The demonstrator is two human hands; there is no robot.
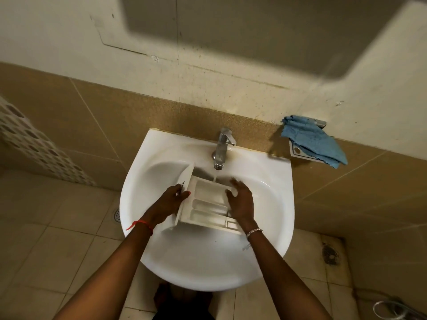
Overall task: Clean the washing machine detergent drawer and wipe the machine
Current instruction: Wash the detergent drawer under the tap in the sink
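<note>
A white detergent drawer [208,205] with several compartments is held inside the white sink [143,204], its open side facing up. Water runs from the chrome tap [222,148] onto the drawer's far end. My left hand [171,202] grips the drawer's front panel on the left. My right hand [240,199] rests on the drawer's right side, fingers curled over its far corner and slightly blurred.
A blue cloth [314,142] hangs over a metal wall shelf to the right of the sink. Brown tiles line the wall behind. A floor drain [116,214] lies left of the sink, another drain [330,254] at the right, and a metal hose [392,308] at the lower right.
</note>
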